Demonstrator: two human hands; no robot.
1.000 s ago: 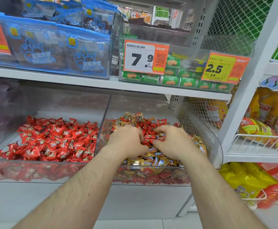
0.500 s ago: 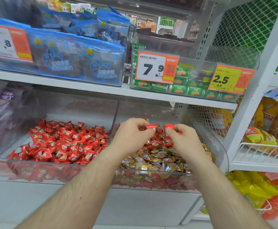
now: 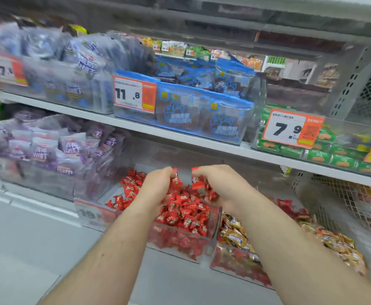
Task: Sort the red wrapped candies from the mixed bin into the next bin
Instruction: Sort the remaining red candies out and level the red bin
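Holding red wrapped candies above the next bin (image 3: 211,236), both hands are poised over the all-red pile. The left hand (image 3: 158,186) has its fingers curled around a small cluster of red candies (image 3: 176,180); the right hand (image 3: 222,186) likewise pinches and cups several, one wrapper (image 3: 196,183) standing up between thumb and fingers. Both loads hang directly over the red pile (image 3: 184,212), so the release path judged from here runs straight down, needing no sideways travel. The mixed bin (image 3: 241,267), with gold wrappers (image 3: 235,234) among red ones, lies to the right, nearer the right hand. Motion blur hides how many pieces each hand holds.
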